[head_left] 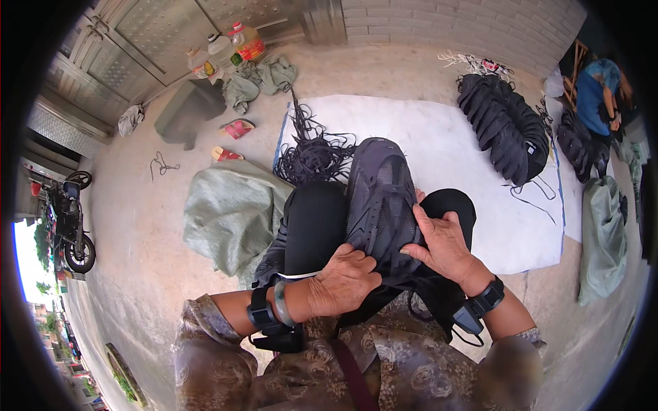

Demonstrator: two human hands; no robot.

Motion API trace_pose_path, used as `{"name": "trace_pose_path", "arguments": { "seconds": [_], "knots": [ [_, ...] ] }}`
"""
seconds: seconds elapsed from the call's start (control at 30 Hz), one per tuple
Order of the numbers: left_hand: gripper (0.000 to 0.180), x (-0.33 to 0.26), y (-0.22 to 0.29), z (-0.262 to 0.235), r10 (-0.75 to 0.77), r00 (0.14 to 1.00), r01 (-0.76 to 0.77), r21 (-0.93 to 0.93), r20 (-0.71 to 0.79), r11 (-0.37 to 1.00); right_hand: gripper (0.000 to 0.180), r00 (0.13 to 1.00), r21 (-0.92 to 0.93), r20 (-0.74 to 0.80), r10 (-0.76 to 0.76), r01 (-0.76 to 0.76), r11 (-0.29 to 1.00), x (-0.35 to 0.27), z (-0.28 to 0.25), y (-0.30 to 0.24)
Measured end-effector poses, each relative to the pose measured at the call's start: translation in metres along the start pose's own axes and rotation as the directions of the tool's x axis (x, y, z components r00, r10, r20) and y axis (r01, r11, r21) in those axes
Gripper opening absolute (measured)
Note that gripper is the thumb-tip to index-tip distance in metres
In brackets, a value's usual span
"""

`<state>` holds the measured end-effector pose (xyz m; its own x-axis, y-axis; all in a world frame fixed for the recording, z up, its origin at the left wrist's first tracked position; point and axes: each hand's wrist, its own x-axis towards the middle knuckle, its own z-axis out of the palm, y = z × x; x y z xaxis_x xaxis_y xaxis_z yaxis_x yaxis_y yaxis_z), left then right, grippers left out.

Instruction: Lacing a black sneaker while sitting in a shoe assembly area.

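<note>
A dark grey and black mesh shoe upper [379, 198] rests on my lap between my knees, toe pointing away from me, with black lace crossing its front. My left hand [345, 281] is closed at the upper's near left edge, fingers curled in; whether a lace end is pinched there is hidden. Along the right side, my right hand [445, 248] grips the upper, thumb and forefinger apart on its edge and the other fingers partly behind it. A tangled heap of black laces [312, 157] lies just beyond my left knee.
A white sheet [432, 130] covers the floor ahead, with a curved row of black uppers [504, 127] on its right. A green-grey sack [233, 212] lies left, near red sandals [237, 128]. Bottles [247, 42] stand by the door. Another person [596, 96] bends at far right.
</note>
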<state>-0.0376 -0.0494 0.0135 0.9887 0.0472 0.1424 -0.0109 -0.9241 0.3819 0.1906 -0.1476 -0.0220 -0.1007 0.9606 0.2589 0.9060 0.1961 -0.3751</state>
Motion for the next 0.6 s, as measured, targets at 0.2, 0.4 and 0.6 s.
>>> {"name": "trace_pose_path", "arguments": {
  "seconds": [0.2,0.4,0.6],
  "knots": [
    [0.005,0.021,-0.041,0.001,0.024,0.998,-0.011,0.201,-0.06,0.979,0.079,0.992,-0.145,0.007,0.122,-0.12,0.982,0.05,-0.002,0.012],
    [0.007,0.022,-0.033,-0.007,-0.014,1.0,0.014,0.16,0.002,0.987,0.074,0.995,-0.064,-0.025,0.094,-0.096,0.993,0.044,0.002,0.013],
    [0.017,0.042,0.044,-0.077,0.316,0.928,-0.37,-0.564,-0.195,0.739,0.032,0.978,0.544,0.02,0.209,-0.186,0.818,0.03,-0.03,0.022]
  ]
}}
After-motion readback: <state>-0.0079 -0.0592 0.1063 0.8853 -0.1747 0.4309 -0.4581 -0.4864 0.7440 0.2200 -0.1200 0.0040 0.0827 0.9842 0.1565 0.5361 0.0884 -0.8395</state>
